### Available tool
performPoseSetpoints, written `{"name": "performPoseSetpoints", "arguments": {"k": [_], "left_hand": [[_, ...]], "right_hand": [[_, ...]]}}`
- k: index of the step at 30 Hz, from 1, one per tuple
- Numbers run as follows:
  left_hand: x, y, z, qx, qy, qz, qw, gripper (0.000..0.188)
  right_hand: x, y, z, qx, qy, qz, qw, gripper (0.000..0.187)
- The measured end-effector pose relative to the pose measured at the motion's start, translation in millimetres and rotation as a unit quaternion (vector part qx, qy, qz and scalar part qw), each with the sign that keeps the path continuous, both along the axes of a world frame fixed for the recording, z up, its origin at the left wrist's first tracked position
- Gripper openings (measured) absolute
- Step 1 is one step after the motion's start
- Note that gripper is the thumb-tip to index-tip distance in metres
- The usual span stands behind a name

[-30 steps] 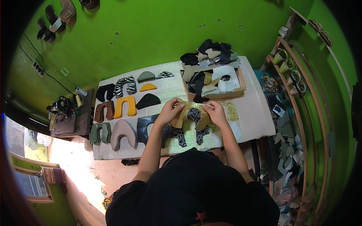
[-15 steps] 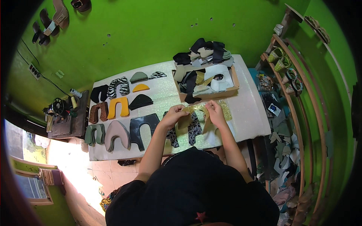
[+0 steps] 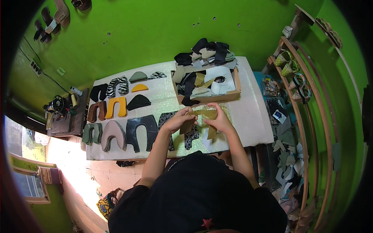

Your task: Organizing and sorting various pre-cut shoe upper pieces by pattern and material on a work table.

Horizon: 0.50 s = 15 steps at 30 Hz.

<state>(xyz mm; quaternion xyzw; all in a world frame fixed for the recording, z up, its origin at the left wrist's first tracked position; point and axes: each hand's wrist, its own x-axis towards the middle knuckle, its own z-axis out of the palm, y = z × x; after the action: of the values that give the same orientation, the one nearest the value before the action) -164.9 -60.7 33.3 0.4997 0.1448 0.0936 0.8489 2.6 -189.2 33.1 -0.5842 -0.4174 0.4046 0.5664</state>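
My left hand pinches one end of a gold U-shaped leather cutout, and my right hand grips the other side of its curve. The cutout is raised over the near part of the table, with its duller brownish legs hanging down between my hands. Below and to the left lies a black-and-white patterned U-shaped cutout, partly covered by my left hand and the gold piece. Gold glittery material lies on the table behind my right hand. Left of my left forearm rest dark grey and taupe U-shaped cutouts.
A cardboard box heaped with scraps stands on the table at the back. Yellow, zebra-striped and green cutouts sit in rows at left. A sewing machine stands left, a wooden shoe rack right.
The whole view has shifted slightly. The gold cutout has turned between my hands, showing less glitter, and my right fingers have changed their hold on it.
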Motion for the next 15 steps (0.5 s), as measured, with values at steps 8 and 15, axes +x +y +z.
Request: {"name": "performPoseSetpoints", "arguments": {"k": [8,15], "left_hand": [[13,-14,-22,0.045,0.097,0.002,0.994,0.028],[43,-25,-45,0.042,0.144,0.037,0.988,0.019]], "right_hand": [[31,-13,-17,-0.164,-0.190,-0.030,0.967,0.049],[54,-23,-46,-0.187,-0.138,-0.033,0.972,0.045]]}}
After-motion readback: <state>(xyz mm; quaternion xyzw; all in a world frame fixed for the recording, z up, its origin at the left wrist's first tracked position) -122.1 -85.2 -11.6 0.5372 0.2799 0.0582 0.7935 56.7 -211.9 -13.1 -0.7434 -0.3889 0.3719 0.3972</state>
